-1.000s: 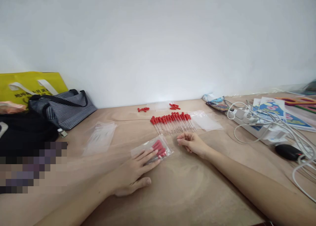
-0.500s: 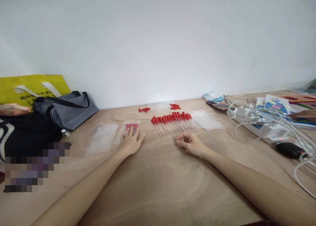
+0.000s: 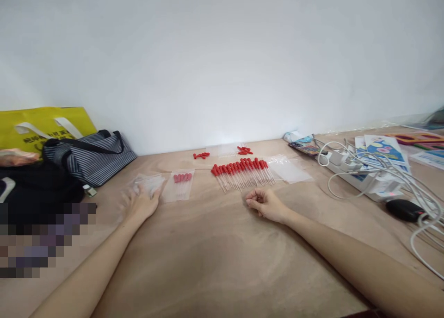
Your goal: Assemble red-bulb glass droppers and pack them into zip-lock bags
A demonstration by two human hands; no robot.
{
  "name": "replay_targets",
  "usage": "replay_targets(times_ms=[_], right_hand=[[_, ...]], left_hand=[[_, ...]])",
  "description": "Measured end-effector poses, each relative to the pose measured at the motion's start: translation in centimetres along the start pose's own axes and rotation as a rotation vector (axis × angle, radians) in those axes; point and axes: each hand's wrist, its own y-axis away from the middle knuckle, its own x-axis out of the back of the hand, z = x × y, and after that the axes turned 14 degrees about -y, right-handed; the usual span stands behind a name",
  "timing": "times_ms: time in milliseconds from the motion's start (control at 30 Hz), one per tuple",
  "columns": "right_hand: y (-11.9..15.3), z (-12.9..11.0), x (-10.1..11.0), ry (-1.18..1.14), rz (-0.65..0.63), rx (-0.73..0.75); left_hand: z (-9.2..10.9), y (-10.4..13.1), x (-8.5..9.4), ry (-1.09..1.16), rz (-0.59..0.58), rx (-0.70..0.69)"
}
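Observation:
My left hand (image 3: 141, 204), fingers spread and slightly blurred, lies over a stack of clear plastic bags (image 3: 152, 182) and hides part of it. Just right of it, a clear zip bag (image 3: 188, 189) lies flat with several red-topped droppers (image 3: 182, 177) inside. In the middle, a row of droppers with red rubber bulbs (image 3: 239, 167) and thin clear tubes lies side by side. My right hand (image 3: 267, 203) rests on the table just below this row, its fingers curled closed; nothing shows in them.
Loose red bulbs (image 3: 201, 155) and another small red group (image 3: 244, 150) lie near the wall. Clear bags (image 3: 291, 169) lie right of the row. A power strip (image 3: 360, 179) with white cables and a black mouse (image 3: 404, 210) are at right. A striped bag (image 3: 92, 158) stands left.
My left hand has moved left, off the bag holding droppers and onto the stack of clear bags. My right hand stays put. Another person's hand at the right edge has left view.

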Motion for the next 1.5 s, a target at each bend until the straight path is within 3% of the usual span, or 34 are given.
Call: replay_targets(times_ms=[100,267,333,400,467,533,667,767,867,967,1200,1500], right_hand=[[0.0,0.0,0.0,0.002,-0.005,0.005],[0.0,0.1,0.2,0.008,-0.013,0.035],[0.0,0.2,0.2,0.002,-0.012,0.049],[0.0,0.4,0.1,-0.006,0.003,0.058],[0.0,0.5,0.1,-0.001,0.027,0.073],[-0.1,0.6,0.1,0.045,0.055,0.123],[-0.7,0.1,0.4,0.321,0.127,0.295],[-1.7,-0.7,1.1,0.544,0.202,0.363],[-3.4,-1.7,2.0,0.708,0.300,0.349],[-5.4,-2.6,2.4,0.809,0.403,0.233],[-8.9,-3.3,1.0,0.898,0.482,-0.044],[-9.5,-3.9,0.8,0.855,0.492,-0.050]], left_hand=[[-1.0,-1.1,-1.0,0.008,-0.082,0.021],[-1.3,-1.2,-1.7,0.024,-0.039,-0.037],[-1.3,-0.9,-1.4,0.053,0.016,-0.038],[-1.1,-0.4,-0.7,0.139,0.152,-0.108],[-0.4,0.8,0.2,0.271,0.297,-0.305],[0.7,2.8,1.4,0.356,0.323,-0.596],[3.4,7.9,3.3,0.281,0.116,-1.154],[4.8,10.4,3.7,0.223,0.012,-1.350],[5.3,11.1,3.2,0.235,-0.048,-1.399],[5.2,11.0,2.7,0.269,-0.086,-1.407],[5.1,11.1,2.9,0.262,-0.125,-1.424],[5.0,11.2,2.8,0.301,-0.122,-1.411]])
